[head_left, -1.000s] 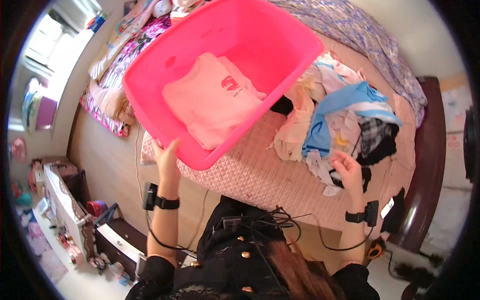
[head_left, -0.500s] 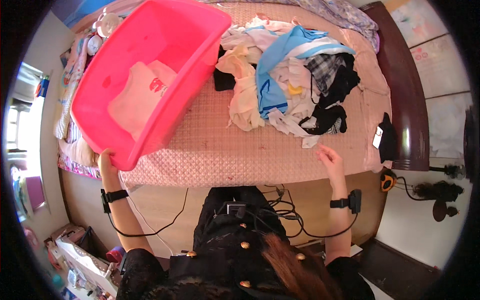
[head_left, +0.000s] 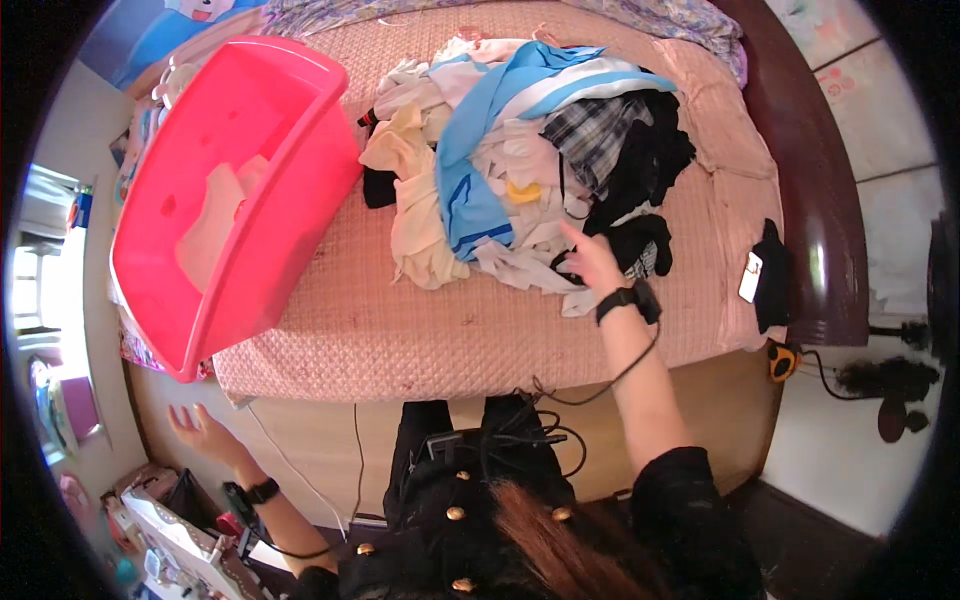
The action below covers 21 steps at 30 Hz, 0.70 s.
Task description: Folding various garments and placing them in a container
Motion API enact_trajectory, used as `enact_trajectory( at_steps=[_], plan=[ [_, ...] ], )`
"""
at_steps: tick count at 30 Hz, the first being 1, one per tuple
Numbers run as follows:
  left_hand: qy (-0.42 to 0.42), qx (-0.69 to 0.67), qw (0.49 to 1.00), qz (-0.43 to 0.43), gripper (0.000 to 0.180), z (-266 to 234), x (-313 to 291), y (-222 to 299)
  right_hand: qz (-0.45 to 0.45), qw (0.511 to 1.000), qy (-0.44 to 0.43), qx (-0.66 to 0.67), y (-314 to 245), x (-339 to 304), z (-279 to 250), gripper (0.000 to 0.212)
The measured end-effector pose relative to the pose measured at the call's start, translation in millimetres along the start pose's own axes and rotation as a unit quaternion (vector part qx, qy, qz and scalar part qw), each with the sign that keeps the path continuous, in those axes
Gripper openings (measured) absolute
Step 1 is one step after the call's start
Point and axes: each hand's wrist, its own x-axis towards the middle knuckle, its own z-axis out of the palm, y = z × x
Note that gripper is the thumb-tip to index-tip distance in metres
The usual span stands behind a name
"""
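A heap of mixed clothes lies on the bed, with a blue-and-white garment (head_left: 468,190), a cream garment (head_left: 410,170), a grey plaid piece (head_left: 595,135) and black clothing (head_left: 640,170). My right hand (head_left: 594,264) reaches over the near edge of the heap, fingers apart, beside a black garment and a white cloth (head_left: 525,268). It holds nothing that I can see. To the left stands a large pink plastic tub (head_left: 320,165), tilted, with a pale folded shirt (head_left: 212,225) inside. My left hand (head_left: 207,436) hangs open below the tub's near corner, apart from it.
The bed has a pink quilted cover (head_left: 400,350) and a dark wooden board (head_left: 815,200) along its right side. A black cloth with a white tag (head_left: 770,280) lies near that board. Cables (head_left: 555,430) hang at my waist and run to my wrists.
My left hand has let go of the tub and moved down. The tub sits lower and farther left in view. My right hand has moved forward and left to the clothes.
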Motion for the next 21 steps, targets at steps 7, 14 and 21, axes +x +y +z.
enact_trajectory(
  at_steps=[7,14,21],
  plan=[
    [-0.118,-0.095,0.947,-0.282,0.038,-3,-152,52,-0.171,0.961,-0.168,0.137,47,114,46,0.057],
    [-0.148,-0.052,0.943,-0.292,0.037,-8,-181,81,-0.205,0.891,-0.255,0.314,-52,190,33,0.044],
    [-0.21,-0.014,0.955,-0.209,0.033,0,-185,99,-0.185,0.949,-0.075,0.244,-88,249,-26,0.034]
  ],
)
